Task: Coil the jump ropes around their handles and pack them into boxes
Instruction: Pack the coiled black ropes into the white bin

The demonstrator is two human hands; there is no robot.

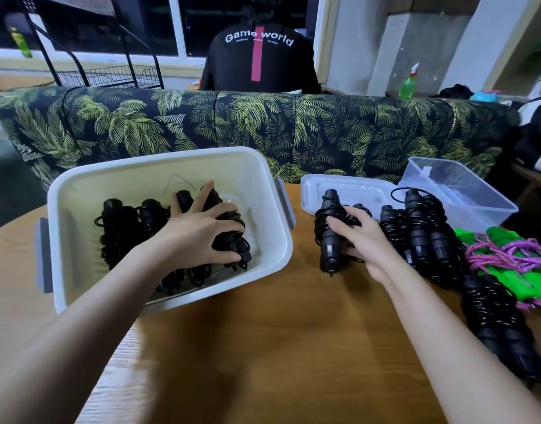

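my left hand (199, 237) inside the white bin (171, 166) left of centre, gripping a coiled black rope (232, 237), my right hand (358, 240) clamped round a second coiled rope (327, 228) on the table (263, 347) right of centre, spare black bundles (422, 228) further right

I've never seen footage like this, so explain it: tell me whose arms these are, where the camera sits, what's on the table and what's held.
No machine here: a person wears a head camera looking down at their own arms. The left hand grips a coiled black rope inside the white box, among others already packed. The right hand grips a second black rope on the wooden table. Further right lie more black ropes, green-handled ropes, a clear tub and a lid.
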